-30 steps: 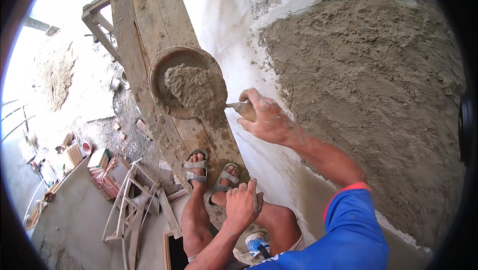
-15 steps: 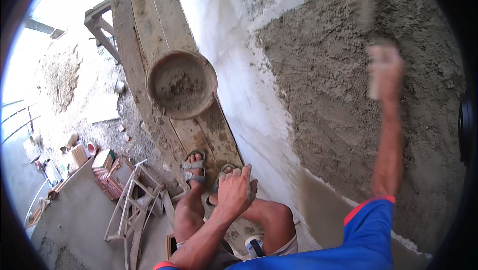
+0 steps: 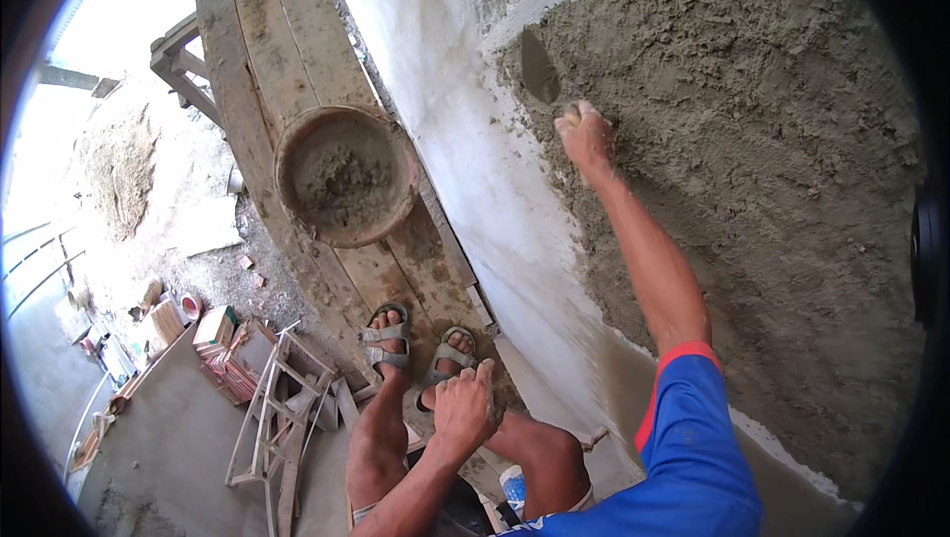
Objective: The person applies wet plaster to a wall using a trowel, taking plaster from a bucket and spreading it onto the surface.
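My right hand (image 3: 586, 141) grips the handle of a trowel, its blade (image 3: 539, 67) lying against the grey mortar coat (image 3: 752, 141) on the wall at my right. My left hand (image 3: 465, 406) is held low over my legs, fingers curled; whether they hold anything is hidden. A round pan (image 3: 346, 222) with some wet mortar (image 3: 341, 173) in it rests on the wooden planks (image 3: 267, 32) where my sandalled feet stand.
A white wall band (image 3: 445, 141) runs alongside the planks, which have a timber support (image 3: 188, 72) at the back. Down at the left are a pale rubble heap (image 3: 129, 171), stacked tiles (image 3: 233, 359), a wooden frame (image 3: 277, 418) and scattered containers.
The trowel went from the pan to the far right of the wall, then moved left to the upper edge of the mortar coat. The lump in the pan shrank. My left hand stayed low.
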Available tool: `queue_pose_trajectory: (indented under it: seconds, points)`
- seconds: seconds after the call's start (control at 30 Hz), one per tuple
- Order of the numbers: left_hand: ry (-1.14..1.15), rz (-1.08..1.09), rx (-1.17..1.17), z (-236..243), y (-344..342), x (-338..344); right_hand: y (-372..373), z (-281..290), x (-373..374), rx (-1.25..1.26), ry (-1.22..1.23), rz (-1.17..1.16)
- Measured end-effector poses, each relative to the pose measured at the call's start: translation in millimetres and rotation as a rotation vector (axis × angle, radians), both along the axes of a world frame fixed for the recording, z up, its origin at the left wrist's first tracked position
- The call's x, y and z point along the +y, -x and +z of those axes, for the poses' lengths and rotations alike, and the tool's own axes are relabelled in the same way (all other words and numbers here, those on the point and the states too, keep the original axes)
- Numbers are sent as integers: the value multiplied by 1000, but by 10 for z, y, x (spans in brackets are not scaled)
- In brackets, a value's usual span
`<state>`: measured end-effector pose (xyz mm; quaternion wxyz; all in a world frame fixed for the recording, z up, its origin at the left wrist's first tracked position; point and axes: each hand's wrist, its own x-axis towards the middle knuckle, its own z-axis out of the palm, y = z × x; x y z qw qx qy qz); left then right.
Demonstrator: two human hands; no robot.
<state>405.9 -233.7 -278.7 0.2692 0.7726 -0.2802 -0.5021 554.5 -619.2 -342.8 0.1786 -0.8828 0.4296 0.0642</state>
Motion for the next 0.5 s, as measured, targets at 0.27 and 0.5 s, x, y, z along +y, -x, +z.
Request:
queue_pose_trajectory:
  seconds: [0.27, 0.5]
  points:
    - [9, 53, -6, -10, 36, 67, 397, 503, 22, -213, 240, 12]
    - [-1, 51, 51, 14, 169, 71, 961, 1665, -30, -236, 249, -66]
